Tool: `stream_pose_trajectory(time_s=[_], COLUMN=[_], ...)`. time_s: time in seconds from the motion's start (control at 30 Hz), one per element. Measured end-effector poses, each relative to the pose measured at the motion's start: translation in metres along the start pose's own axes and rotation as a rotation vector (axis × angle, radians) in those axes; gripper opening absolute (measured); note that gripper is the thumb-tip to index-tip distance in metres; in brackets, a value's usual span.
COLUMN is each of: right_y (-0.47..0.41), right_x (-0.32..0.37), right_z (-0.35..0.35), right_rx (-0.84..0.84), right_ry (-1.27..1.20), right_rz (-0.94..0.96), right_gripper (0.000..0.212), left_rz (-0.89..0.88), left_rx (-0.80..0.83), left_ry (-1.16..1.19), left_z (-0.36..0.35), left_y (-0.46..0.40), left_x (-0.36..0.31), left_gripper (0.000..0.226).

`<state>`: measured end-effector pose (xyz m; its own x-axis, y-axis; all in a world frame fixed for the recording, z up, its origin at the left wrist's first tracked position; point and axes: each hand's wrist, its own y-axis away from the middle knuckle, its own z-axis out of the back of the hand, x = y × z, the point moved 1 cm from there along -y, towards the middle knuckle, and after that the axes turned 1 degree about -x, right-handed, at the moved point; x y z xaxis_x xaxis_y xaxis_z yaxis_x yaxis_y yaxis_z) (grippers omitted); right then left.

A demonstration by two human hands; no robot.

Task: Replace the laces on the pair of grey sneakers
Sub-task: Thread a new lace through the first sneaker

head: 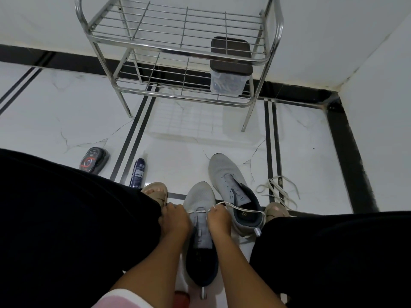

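Lacing under way on the nearer sneaker

Floor (66,112) of pale marble tile with dark stripes fills the frame, and a steel rack (178,54) stands at the top centre with a lidded clear box (229,70) on its lower shelf. Black-clad legs close in from the lower left and lower right.

Between them, at lower centre, sits the nearer grey sneaker (200,198), toe pointing up the frame. The second grey sneaker (226,174) lies just beside it to the right, with no lace in its eyelets as far as can be seen. A loose pile of pale laces (278,187) lies on the floor further right, apart from both shoes.

The left hand (174,218) and right hand (219,218) rest on either side of the nearer sneaker's eyelet rows. Each has its fingers curled and pinched on an end of the white lace (200,211), which runs straight across the lowest eyelets; a long tail trails right over the second shoe.

A shoe-polish sponge case (94,160) and a dark spray can (138,173) sit at centre left.

The lace looks light, soft and floppy, so it is best taken close to its stiff tip for threading. The knit shoe is light and pliable, so a steadying hold by the eyelet edge would help.
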<state>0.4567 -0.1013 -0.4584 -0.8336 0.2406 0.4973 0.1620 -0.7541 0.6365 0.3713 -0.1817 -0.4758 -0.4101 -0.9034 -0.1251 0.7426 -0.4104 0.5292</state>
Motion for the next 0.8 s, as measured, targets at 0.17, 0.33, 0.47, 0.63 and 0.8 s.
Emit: stream_pose_trajectory(time_s=[0.17, 0.33, 0.47, 0.63, 0.8], right_y=[0.007, 0.038, 0.067, 0.120, 0.155], right_x=[0.022, 0.086, 0.149, 0.212, 0.240], right_z=[0.021, 0.071, 0.127, 0.209, 0.269], right_rx=[-0.038, -0.039, -0.093, -0.073, -0.089], right_ry=[-0.172, -0.307, -0.193, 0.133, -0.155], right_rz=[0.118, 0.283, 0.537, 0.749, 0.842], right_gripper=[0.024, 0.015, 0.013, 0.012, 0.005], left_rz=[0.126, -0.035, -0.223, -0.450, -0.565], left_rx=[0.076, 0.159, 0.057, -0.078, 0.010], left_ry=[0.349, 0.442, 0.351, 0.110, 0.352], left_z=[0.033, 0.108, 0.195, 0.297, 0.354], left_y=[0.004, 0.009, 0.027, 0.062, 0.087], left_x=[-0.014, -0.040, -0.060, -0.074, -0.072], left_gripper=[0.038, 0.030, 0.034, 0.023, 0.021])
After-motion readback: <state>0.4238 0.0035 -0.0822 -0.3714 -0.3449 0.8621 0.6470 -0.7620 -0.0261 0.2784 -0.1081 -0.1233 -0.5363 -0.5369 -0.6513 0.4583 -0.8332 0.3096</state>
